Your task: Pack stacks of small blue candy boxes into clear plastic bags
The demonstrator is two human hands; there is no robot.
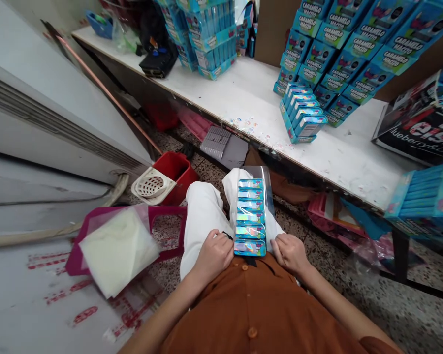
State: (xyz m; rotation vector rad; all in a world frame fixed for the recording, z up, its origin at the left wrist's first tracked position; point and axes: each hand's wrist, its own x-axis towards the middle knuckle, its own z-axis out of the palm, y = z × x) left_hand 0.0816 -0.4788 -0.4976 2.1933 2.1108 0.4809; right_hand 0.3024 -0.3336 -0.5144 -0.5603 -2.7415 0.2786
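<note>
A clear plastic bag lies over my white-trousered lap. Inside it, a row of small blue packs runs away from my body, their shiny faces up. My left hand is closed at the bag's near left edge, fingers curled by the closest pack. On the opposite side my right hand is closed in a pinch at the bag's near right edge. The fingertips of both hands are partly hidden.
Stacked blue boxes and an open box of packs stand on the white table. Leftward are a purple stool bearing plastic sheets and a red bucket. A printed carton sits right.
</note>
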